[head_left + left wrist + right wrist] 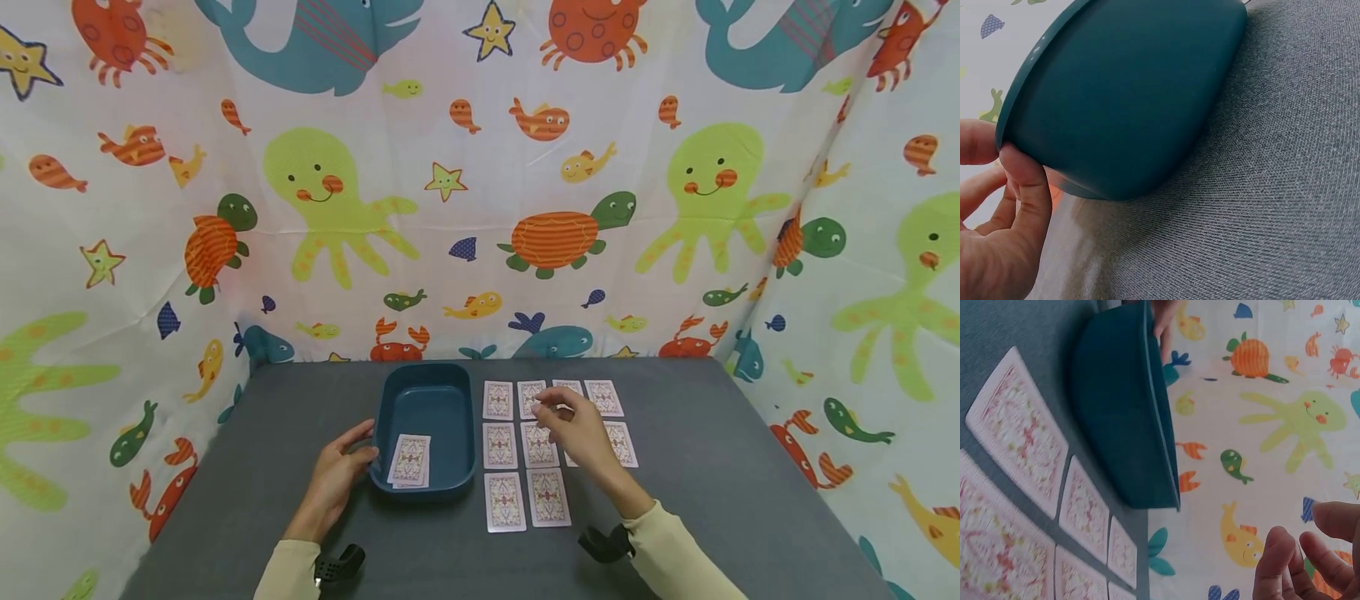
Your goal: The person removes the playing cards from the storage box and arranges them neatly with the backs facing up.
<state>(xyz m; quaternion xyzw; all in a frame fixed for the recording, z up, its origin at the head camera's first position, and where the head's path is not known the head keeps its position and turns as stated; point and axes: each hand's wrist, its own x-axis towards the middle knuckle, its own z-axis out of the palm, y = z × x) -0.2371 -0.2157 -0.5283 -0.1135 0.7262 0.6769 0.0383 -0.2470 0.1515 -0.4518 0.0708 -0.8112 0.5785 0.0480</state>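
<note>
A dark blue plastic bin [465,433] stands on the table, with a few overlapping face-down playing cards [410,460] inside. My left hand [335,477] pinches the bin's left rim between thumb and fingers, which the left wrist view shows close up. To the right of the bin, several playing cards [505,502] lie face down in rows. Over these rows hovers my right hand [576,429], its fingers loosely bent and nothing visible between them. It partly covers a card in the middle row. In the right wrist view its fingertips [1279,540] are raised off the cards.
The table [712,492] has a grey cloth surface. A white curtain [480,275] printed with sea animals hangs behind it and along both sides. Each wrist carries a black strap-like device [603,543].
</note>
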